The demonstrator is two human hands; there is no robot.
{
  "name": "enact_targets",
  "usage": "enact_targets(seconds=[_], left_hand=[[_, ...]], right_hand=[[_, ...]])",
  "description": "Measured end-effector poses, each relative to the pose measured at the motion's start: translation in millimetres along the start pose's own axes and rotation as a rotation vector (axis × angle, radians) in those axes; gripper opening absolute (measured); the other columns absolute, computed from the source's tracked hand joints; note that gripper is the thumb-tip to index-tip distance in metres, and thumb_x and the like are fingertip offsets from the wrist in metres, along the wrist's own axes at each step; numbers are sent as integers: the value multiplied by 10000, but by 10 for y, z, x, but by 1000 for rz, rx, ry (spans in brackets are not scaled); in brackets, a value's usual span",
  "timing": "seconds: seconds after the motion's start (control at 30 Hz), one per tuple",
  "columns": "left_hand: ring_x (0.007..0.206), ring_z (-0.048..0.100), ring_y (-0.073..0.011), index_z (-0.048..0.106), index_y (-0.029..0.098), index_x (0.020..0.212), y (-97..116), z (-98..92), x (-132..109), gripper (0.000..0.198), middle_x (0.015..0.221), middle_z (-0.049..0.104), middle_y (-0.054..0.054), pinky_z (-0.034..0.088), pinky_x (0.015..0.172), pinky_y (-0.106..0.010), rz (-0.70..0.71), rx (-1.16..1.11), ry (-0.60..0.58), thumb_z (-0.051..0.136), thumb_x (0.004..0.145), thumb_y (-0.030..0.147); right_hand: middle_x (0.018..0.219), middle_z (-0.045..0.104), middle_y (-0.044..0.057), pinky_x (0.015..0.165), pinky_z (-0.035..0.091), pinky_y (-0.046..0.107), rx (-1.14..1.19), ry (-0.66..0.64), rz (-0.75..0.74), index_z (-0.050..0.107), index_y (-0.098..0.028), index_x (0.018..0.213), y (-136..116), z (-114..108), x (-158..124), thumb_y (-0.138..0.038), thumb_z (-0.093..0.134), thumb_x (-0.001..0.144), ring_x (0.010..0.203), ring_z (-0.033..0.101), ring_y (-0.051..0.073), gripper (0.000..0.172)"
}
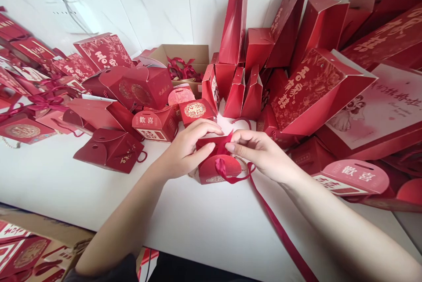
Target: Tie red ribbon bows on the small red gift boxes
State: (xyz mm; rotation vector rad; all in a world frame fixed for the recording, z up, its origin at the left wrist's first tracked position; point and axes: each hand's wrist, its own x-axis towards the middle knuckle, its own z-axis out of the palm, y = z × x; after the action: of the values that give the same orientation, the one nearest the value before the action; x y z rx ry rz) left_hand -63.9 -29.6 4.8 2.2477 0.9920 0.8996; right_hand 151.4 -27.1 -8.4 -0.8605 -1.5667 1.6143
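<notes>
Head view: your right hand (259, 148) has a closed pinch grip on the red ribbon (276, 225), above the small red box (207, 170) on the worktop (198, 218). Your left hand (189, 146) is at the box's left side; whether its grip is closed on anything, I cannot tell.

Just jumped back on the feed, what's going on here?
A person's right hand pinches a red ribbon over a small red box on the white table. The left hand is at the box's other side; its exact grip is unclear. One ribbon end trails off toward the near edge.
</notes>
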Motion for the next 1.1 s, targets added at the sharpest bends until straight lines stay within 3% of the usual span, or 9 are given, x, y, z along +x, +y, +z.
enact_targets(seconds=[0.1,0.23,0.33,0.43,0.57,0.83,1.1], left_hand=[[1045,618,-203,585,227,1229,-67,-59,-16,426,1199,645,-55,503,913,-327,-133,52,-100,571,818,114],[766,642,-167,703,199,972,-132,12,-16,191,877,713,-27,506,701,-276,-302,50,42,553,890,285],[643,569,-139,679,170,818,-113,77,-4,264,711,638,-12,428,570,-247,-364,-22,123,550,901,385],[558,448,-101,603,154,683,-52,98,6,322,596,491,18,325,503,-233,-384,-86,76,532,908,374],[581,437,-97,623,147,736,13,96,10,254,631,487,17,329,521,-226,-391,-173,-2,537,897,322],[625,508,-94,659,152,788,9,73,18,128,715,594,9,404,566,-207,-390,-266,-44,559,852,201],[757,620,-158,679,165,860,9,58,0,178,810,675,-32,478,658,-246,-366,-326,-93,566,884,300]], right_hand=[[716,593,-14,542,373,254,100,76,-27,627,-213,821,-44,-42,-11,-349,708,838,605,504,111,159],[750,636,-2,633,440,265,205,110,17,658,-223,835,-53,-74,-1,-338,728,820,713,574,135,136],[767,652,15,594,419,261,186,60,108,650,-198,857,8,-61,22,-369,757,783,691,575,137,215],[685,621,-23,504,318,229,137,21,167,576,-209,953,76,-24,35,-371,788,748,559,490,100,336],[622,529,-75,487,257,210,74,31,135,488,-206,841,84,15,18,-363,784,749,514,382,63,347],[677,467,-69,501,264,231,-33,-44,145,484,-198,788,50,-20,-2,-415,757,760,547,364,72,350],[680,476,-68,495,247,236,-32,-34,158,482,-201,780,41,-10,7,-435,752,762,531,350,69,357]])
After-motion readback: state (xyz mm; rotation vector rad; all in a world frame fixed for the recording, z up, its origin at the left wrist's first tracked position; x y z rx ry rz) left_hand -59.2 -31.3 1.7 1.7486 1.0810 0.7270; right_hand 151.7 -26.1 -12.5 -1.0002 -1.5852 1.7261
